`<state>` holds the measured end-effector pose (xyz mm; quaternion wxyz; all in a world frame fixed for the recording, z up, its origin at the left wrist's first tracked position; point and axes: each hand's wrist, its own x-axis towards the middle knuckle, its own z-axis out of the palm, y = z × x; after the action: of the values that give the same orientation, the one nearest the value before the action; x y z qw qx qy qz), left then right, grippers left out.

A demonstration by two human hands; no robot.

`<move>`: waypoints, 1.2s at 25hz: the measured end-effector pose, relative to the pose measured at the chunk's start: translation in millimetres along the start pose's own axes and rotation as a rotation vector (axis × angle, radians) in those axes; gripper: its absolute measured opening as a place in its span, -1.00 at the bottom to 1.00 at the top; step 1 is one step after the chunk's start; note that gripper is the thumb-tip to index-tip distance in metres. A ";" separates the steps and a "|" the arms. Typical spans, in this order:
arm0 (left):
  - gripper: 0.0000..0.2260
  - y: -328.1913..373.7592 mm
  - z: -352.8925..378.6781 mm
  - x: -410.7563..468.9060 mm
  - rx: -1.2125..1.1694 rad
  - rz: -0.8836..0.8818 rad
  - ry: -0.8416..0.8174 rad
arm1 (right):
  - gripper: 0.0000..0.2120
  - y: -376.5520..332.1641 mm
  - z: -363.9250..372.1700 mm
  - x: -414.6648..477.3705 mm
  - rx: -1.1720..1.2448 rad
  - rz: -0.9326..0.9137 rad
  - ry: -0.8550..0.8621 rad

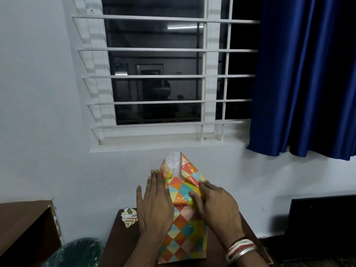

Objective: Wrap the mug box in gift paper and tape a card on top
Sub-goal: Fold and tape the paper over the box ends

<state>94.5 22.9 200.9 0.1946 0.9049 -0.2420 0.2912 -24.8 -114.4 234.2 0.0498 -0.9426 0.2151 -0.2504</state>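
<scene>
The mug box (183,234) stands on a small dark brown table (119,245), covered in gift paper with a pattern of orange, teal, yellow and white diamonds. At its far end the paper rises into a pointed flap (178,166) whose white underside shows. My left hand (154,205) lies flat with straight fingers against the left side of the wrapped box. My right hand (213,205) presses the paper down on the right side, fingers spread over a shiny strip of clear tape. No card is seen on the box.
Folded patterned paper scraps (129,216) lie at the table's far left corner. A brown desk (25,224) stands to the left, a green bundle (81,251) below it. A barred window (163,74) and blue curtain (308,78) fill the wall ahead; a dark object (321,226) sits at right.
</scene>
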 end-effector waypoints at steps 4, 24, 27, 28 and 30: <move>-0.43 -3.6 -2.5 -3.3 0.039 0.075 -0.061 | -0.38 0.3 -0.4 -1.2 -0.042 -0.025 0.005; -0.43 11.3 -23.5 32.4 0.142 0.187 -0.223 | -0.42 2.3 -16.6 39.3 -0.080 -0.151 -0.038; -0.42 9.5 -20.2 36.2 0.123 0.194 -0.222 | -0.44 1.1 -15.7 35.8 -0.045 -0.122 -0.041; -0.42 10.2 -20.6 36.3 0.109 0.175 -0.228 | -0.45 -0.3 -16.0 35.3 -0.035 -0.112 -0.041; -0.41 14.3 -21.2 34.7 0.081 0.147 -0.246 | -0.46 -2.1 -16.3 34.2 -0.031 -0.106 -0.033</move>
<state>102.3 10.6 241.4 0.1051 0.9207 -0.3176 0.2009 -5.2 -126.9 264.2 0.0252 -0.9573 0.1679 -0.2340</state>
